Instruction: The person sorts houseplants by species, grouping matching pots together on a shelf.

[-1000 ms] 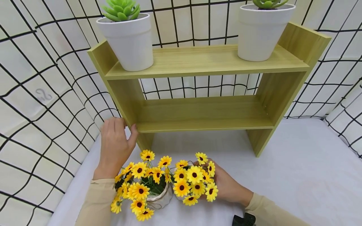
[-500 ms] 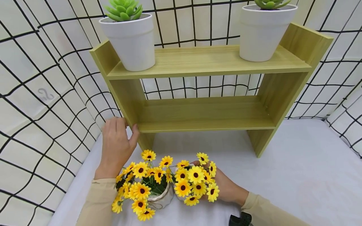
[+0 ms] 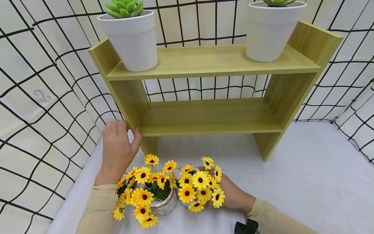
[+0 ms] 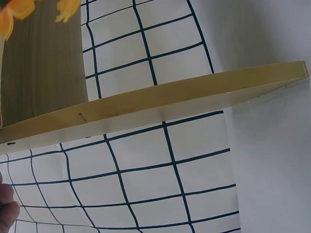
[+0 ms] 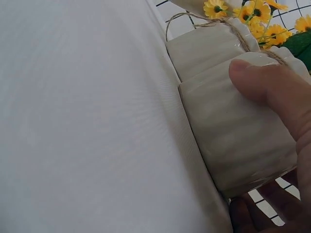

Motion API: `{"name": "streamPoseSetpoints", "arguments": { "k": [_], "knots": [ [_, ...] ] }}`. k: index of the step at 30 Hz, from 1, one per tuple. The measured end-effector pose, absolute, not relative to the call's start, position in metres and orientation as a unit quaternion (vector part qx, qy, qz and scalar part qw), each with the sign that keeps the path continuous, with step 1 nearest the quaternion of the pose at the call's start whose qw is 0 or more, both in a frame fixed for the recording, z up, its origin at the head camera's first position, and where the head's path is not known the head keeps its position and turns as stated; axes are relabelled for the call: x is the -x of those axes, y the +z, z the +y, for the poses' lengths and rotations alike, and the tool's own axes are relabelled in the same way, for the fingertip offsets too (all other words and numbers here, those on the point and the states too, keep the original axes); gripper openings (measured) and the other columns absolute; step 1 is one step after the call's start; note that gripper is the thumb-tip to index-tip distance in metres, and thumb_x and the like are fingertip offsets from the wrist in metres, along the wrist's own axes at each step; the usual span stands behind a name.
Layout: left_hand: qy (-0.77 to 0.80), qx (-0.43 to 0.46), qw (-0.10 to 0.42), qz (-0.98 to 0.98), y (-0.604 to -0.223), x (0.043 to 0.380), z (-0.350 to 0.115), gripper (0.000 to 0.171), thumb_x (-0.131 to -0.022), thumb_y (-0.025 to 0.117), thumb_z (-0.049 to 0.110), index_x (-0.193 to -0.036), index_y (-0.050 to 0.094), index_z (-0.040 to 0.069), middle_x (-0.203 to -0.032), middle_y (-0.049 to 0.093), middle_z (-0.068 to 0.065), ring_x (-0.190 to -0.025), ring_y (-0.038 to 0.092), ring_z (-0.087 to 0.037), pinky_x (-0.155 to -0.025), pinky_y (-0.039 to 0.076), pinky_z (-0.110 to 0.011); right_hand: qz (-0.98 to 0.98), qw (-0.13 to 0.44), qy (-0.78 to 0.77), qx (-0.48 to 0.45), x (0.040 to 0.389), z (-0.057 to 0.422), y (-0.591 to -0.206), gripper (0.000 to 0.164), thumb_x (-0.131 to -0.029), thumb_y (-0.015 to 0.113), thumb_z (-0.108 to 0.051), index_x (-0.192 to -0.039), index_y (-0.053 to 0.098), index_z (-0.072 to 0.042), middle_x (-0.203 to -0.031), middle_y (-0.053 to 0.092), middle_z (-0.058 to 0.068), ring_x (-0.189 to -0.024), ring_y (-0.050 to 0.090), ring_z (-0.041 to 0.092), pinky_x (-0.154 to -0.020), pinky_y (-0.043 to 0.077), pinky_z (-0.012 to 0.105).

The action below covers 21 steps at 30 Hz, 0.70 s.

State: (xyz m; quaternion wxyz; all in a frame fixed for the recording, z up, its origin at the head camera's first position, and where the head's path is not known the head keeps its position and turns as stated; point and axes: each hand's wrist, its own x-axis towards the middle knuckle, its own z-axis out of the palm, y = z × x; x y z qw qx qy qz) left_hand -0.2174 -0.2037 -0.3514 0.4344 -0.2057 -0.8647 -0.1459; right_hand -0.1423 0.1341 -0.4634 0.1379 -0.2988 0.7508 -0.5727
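Note:
My left hand (image 3: 118, 148) grips the left side panel (image 4: 160, 99) of a wooden two-tier shelf (image 3: 210, 117), its thumb at the front edge and its fingers along the outer face. A pale ceramic pot (image 5: 238, 126) of yellow daisy-like flowers (image 3: 201, 180) stands on the white cloth, held by my right hand (image 5: 277, 97). In the right wrist view the thumb lies on the near wall and the other fingers are partly hidden on the far side. Close beside it on the left stands a matching pot (image 3: 166, 203) with twine round its neck and similar yellow flowers (image 3: 143, 196).
On the upper board stand two white pots, a left one (image 3: 131, 42) and a right one (image 3: 271, 32), with green succulents. The shelf's lower board (image 3: 210, 117) bears nothing. Black wire grid (image 3: 52, 81) walls off the back and both sides. White cloth (image 3: 309, 182) spreads to the right.
My right wrist has shifted slightly to the left, while that hand keeps its hold on the flower pot. The left hand stays on the shelf; the head view has tilted a little.

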Motion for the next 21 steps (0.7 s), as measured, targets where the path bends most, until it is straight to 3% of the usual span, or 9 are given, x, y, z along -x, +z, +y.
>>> {"name": "streamPoseSetpoints", "arguments": {
  "k": [7, 21],
  "knots": [
    [-0.154, 0.202, 0.438, -0.862, -0.3522, 0.2171, -0.2027, 0.021, -0.094, 0.063, 0.011, -0.099, 0.052, -0.007, -0.089, 0.05, -0.021, -0.086, 0.043, -0.038, -0.078, 0.029, -0.047, 0.764, 0.156, -0.552, 0.295, 0.1451, 0.1381, -0.4587, 0.088, -0.081, 0.088, -0.024, -0.155, 0.041, -0.013, -0.15, 0.056, 0.004, -0.136, 0.054, 0.003, -0.117, 0.04, 0.019],
    [-0.158, 0.199, 0.443, -0.86, -0.3529, 0.2184, -0.2023, 0.022, -0.094, 0.064, 0.011, -0.099, 0.053, -0.007, -0.089, 0.05, -0.021, -0.086, 0.043, -0.038, -0.078, 0.029, -0.047, 0.776, 0.141, -0.547, 0.28, 0.1449, 0.1409, -0.4582, 0.07, -0.087, 0.083, -0.027, -0.148, 0.051, -0.013, -0.141, 0.064, 0.005, -0.128, 0.06, 0.001, -0.111, 0.046, 0.019]
  ]
}}
